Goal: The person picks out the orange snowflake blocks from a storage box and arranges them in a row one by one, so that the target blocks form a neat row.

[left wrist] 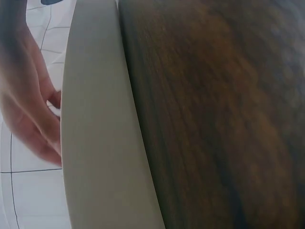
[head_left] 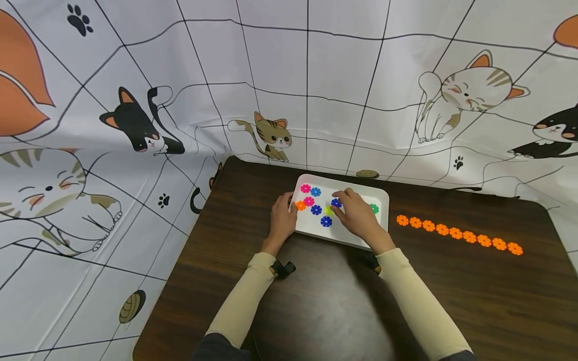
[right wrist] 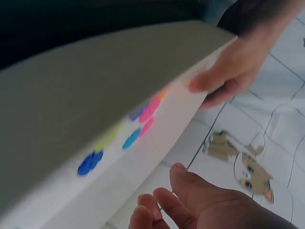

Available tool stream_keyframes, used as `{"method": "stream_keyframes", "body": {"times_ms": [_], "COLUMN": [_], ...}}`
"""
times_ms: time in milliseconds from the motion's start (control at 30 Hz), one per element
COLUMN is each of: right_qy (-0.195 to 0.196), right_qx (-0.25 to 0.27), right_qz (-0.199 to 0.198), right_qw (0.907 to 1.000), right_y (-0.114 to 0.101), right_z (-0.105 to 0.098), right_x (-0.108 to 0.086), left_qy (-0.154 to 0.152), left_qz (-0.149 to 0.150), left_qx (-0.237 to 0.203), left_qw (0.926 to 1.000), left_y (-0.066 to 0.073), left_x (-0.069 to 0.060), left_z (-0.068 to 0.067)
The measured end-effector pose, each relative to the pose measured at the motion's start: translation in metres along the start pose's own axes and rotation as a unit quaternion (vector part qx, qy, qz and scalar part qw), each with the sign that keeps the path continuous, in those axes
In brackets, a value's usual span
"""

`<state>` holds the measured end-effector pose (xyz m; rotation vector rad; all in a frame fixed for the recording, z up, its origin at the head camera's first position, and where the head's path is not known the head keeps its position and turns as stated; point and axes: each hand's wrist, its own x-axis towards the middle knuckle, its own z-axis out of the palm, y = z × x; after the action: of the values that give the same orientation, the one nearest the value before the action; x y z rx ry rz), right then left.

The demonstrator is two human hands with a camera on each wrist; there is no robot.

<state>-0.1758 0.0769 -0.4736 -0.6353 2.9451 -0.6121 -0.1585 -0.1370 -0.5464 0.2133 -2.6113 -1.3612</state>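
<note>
A shallow white tray (head_left: 307,226) holds several small notched plastic discs. My left hand (head_left: 283,220) grips the tray's left end, with its thumb at the rim in the right wrist view. Over the tray's right half, my right hand (head_left: 358,215) reaches in beside a dark blue disc (head_left: 336,202) and a yellow disc (head_left: 329,211). In the right wrist view its thumb and fingers (right wrist: 187,184) stand apart with nothing between them. Pink discs (head_left: 305,188), an orange disc (head_left: 300,205) and a green disc (head_left: 374,208) also lie in the tray.
A line of several orange discs (head_left: 456,233) runs across the dark wooden table (head_left: 451,286) right of the tray. Behind the table hangs a white curtain (head_left: 334,100) with cartoon cats. In the left wrist view the tray's side wall (left wrist: 100,119) fills much of the picture.
</note>
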Motion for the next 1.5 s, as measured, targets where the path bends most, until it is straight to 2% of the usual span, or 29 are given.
{"method": "stream_keyframes", "body": {"times_ms": [233,400,667,900,1133,1300,1400,1500], "right_qy": [-0.011,-0.023,-0.037,-0.034,-0.041,-0.044,-0.035,-0.007], "right_qx": [0.013,0.003,-0.008,-0.016,-0.026,-0.025,-0.023,-0.019], "right_qz": [-0.025,-0.051,-0.063,-0.044,-0.038,-0.049,-0.062,-0.083], "right_qw": [0.9995,0.9984,0.9973,0.9983,0.9981,0.9975,0.9972,0.9964], "right_y": [-0.024,-0.034,-0.040,-0.043,-0.044,-0.045,-0.045,-0.044], "right_z": [0.022,0.035,0.052,0.063,0.068,0.067,0.067,0.066], "right_x": [0.015,0.026,0.042,0.049,0.053,0.052,0.050,0.046], "left_qy": [0.001,0.005,0.020,0.016,0.022,0.023,0.024,0.025], "left_qz": [-0.002,0.020,0.041,0.038,0.042,0.040,0.037,0.039], "left_qx": [0.010,0.016,0.020,0.028,0.027,0.030,0.032,0.032], "left_qw": [1.0000,0.9996,0.9987,0.9987,0.9985,0.9985,0.9985,0.9984], "left_y": [-0.003,-0.004,-0.003,-0.001,0.001,-0.002,-0.003,-0.004], "left_x": [-0.001,0.000,0.000,0.001,0.003,0.004,0.004,0.004], "left_z": [0.002,0.003,0.005,0.005,0.003,0.003,0.002,0.000]}}
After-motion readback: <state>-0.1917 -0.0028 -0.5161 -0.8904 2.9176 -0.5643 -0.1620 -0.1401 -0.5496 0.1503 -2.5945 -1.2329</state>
